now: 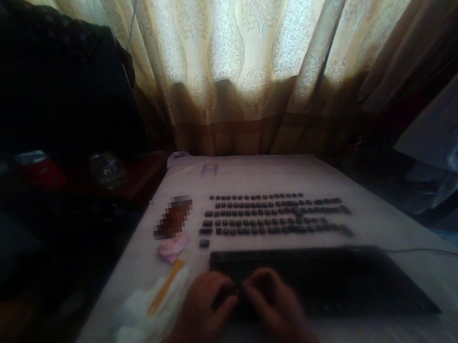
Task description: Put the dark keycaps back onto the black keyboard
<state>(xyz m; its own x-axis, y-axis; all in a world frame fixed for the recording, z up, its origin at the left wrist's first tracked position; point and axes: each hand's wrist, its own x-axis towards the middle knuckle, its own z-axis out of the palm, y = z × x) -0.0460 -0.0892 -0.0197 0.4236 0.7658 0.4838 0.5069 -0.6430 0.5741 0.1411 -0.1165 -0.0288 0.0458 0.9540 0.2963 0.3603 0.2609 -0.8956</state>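
Note:
A black keyboard (339, 278) lies on the light cloth-covered surface, its keys not visible in the dim light. My left hand (209, 300) is closed in a pinch over the keyboard's left end. Beside it, my right hand (273, 296) is also pinched, its fingertips almost meeting those of the left. A small dark thing seems to sit between the fingertips, too blurred to name. Beyond the keyboard, loose black keycaps (256, 213) lie in several rows.
At the left lie a crumpled white cloth or tissue (132, 329), a flat yellow-orange stick (166, 287), a pink cloth (172, 250) and a pixelated brown object (173, 217). A cable (430, 248) runs right from the keyboard. Patterned curtains (230, 39) hang behind.

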